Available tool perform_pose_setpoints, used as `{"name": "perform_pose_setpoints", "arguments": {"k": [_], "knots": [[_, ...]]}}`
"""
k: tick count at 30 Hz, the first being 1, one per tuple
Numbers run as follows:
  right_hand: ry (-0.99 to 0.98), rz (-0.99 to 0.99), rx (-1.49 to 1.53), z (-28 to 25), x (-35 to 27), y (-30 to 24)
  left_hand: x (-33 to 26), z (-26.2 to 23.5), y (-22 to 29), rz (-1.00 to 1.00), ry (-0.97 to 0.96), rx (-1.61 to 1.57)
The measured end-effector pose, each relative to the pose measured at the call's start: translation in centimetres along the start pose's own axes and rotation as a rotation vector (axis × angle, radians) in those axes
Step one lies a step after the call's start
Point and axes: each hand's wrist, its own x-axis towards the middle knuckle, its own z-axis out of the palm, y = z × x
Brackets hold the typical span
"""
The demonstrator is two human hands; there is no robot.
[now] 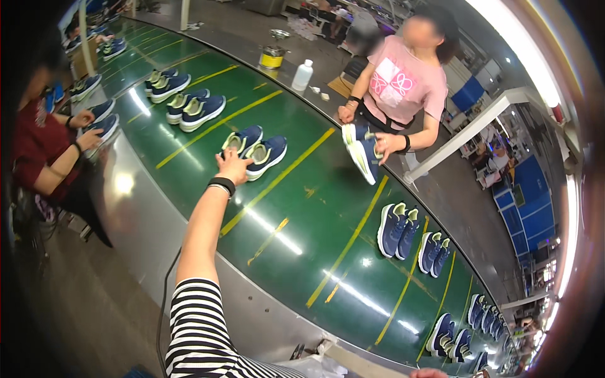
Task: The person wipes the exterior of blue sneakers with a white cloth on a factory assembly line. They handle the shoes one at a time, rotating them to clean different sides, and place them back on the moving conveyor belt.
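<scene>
My left hand (233, 169), at the end of a striped sleeve and with a dark wristband, reaches over the green conveyor belt (302, 208). Its fingers are spread at the heels of a pair of navy sneakers with pale linings. They overlap the collar of the left sneaker (249, 135), and the thumb side is beside the right sneaker (268, 156). Both sneakers stand upright, toes pointing away. Only a sliver of my right hand (428, 373) shows at the lower edge; its fingers are hidden.
Across the belt a person in a pink shirt (403, 82) holds navy sneakers (362, 154). A person at left (47, 138) handles another sneaker (104, 129). More pairs (398, 230) stand along the belt. A white bottle (303, 74) and a yellow can (271, 58) stand by the far edge.
</scene>
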Motion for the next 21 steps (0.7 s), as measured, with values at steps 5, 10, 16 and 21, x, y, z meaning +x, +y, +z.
{"name": "perform_pose_setpoints", "arguments": {"k": [5, 10, 16, 21], "knots": [[0.102, 0.069, -0.015, 1.5, -1.7, -0.2, 5.8, 2.7, 1.2, -0.108, -0.117, 0.064], [-0.038, -0.190, 0.257, 3.0, 0.4, 0.8, 6.7, 5.3, 1.2, -0.079, -0.039, 0.239], [0.258, -0.350, 0.043, 3.8, -1.1, 3.2, -4.2, 2.8, 5.3, 0.185, -0.181, -0.048], [0.275, -0.252, -0.045, 5.5, 0.5, 2.4, -15.3, -7.1, 4.4, 0.433, -0.462, -0.047]]}}
